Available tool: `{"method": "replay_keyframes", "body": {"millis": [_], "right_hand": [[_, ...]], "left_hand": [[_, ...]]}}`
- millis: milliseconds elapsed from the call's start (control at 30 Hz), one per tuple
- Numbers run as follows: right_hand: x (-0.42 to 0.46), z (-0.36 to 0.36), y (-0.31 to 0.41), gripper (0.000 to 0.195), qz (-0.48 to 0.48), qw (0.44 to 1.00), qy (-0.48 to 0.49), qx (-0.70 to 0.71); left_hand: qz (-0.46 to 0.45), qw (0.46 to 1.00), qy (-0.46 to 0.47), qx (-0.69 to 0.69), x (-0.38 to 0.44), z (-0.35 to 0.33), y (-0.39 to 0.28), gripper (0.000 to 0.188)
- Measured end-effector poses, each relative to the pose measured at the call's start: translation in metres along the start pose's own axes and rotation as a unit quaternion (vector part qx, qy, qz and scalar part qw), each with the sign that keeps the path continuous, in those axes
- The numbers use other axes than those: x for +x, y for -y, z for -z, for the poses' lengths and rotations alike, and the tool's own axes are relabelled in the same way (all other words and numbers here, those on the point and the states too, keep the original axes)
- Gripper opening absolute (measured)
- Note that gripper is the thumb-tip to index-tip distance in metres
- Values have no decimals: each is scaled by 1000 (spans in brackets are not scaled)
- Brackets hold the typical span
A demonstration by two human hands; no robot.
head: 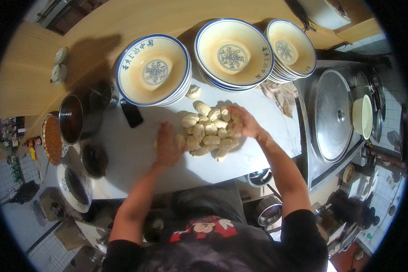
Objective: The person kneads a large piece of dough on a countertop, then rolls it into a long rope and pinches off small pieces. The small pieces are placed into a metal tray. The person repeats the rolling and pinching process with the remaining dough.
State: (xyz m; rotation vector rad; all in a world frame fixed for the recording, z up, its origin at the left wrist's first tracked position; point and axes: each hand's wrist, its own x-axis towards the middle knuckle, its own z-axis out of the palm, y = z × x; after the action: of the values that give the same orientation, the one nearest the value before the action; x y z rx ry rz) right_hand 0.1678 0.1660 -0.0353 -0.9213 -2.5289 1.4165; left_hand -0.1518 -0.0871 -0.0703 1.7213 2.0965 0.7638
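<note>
A heap of pale dough pieces [210,129] lies on the light worktop [129,163] in front of me. My left hand [168,144], blurred, is at the heap's left side with its back towards me. One dough piece [180,141] shows beside its thumb side, and a bit of dough is partly visible on its other side. At the right edge of the heap, my right hand [244,122] has thumb and fingers spread around several pieces, touching them. Whether the left fingers grip anything is hidden. A single dough piece [193,92] sits apart behind the heap, by the bowls.
Stacked blue-rimmed bowls [153,69] line the back, with two more stacks [233,54] [290,49] rightward. A crumpled cloth [280,95] and a black phone-like object [132,113] lie nearby. Pots [71,119] stand left; a large metal lid [333,115] is right.
</note>
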Motion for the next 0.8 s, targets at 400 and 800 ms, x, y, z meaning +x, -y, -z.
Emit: {"method": "replay_keyframes", "body": {"millis": [400,800], "right_hand": [[-67,-78,91,133,-73,957,69,-271],[-34,-93,52,87,-26,971,-178,-156]], "left_hand": [[-215,957,191,-35,46,1,-47,107],[-107,964,117,-215,54,-43,-39,104]]}}
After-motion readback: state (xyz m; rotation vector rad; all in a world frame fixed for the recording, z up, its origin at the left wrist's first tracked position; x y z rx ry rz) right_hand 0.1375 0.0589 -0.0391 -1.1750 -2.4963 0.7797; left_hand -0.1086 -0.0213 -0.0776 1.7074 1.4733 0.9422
